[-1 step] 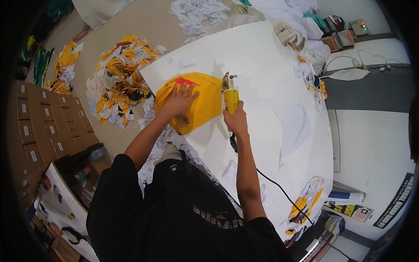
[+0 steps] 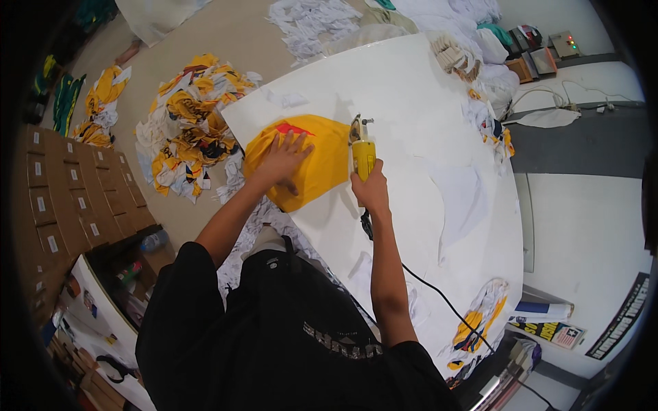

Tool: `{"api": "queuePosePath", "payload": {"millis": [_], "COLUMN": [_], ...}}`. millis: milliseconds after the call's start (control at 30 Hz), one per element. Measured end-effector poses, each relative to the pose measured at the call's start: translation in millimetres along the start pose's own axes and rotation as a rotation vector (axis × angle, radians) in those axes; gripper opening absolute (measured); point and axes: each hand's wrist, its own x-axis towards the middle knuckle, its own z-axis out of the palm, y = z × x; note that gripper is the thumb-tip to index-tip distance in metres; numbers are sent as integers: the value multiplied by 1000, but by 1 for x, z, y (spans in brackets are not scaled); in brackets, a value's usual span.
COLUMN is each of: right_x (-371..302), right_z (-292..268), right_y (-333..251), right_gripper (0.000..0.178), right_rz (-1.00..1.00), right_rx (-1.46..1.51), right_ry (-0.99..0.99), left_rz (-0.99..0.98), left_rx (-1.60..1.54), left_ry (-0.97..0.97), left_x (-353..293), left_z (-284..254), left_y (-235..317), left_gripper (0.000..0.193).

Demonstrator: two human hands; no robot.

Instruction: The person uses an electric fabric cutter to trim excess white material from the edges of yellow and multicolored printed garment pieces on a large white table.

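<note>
A piece of yellow fabric (image 2: pixel 327 161) with a red patch lies at the left edge of the white table (image 2: pixel 418 103). My left hand (image 2: pixel 284 163) rests on it, fingers spread and pressing it flat. Just to the right, my right hand (image 2: pixel 371 188) grips a yellow handheld electric fabric cutter (image 2: pixel 364 157) by its body. The cutter's metal head is at the fabric's right edge; whether its blade touches the cloth is too small to tell. A black cord (image 2: pixel 439 293) runs from the cutter toward the lower right.
White paper or cloth pieces (image 2: pixel 460 205) lie on the table's right side. Scrap heaps sit at its right edge, and a yellow-and-white scrap pile (image 2: pixel 195 120) covers floor to the left. Cardboard boxes (image 2: pixel 75 185) line the far left. White shreds (image 2: pixel 236 257) lie beside my legs.
</note>
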Motion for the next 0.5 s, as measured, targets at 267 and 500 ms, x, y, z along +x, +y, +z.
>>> {"api": "queuePosePath", "payload": {"millis": [267,500], "right_x": [1,27], "right_z": [12,18], "right_y": [-5,-24], "right_gripper": [66,59], "right_rz": [46,55], "right_rx": [-12,-30], "right_ry": [53,94], "left_rz": [23,46], "left_rx": [-21,26], "left_ry": [51,73], "left_x": [-4,0], "left_z": [2,14], "left_y": [0,-6], "left_gripper": [142,143]}}
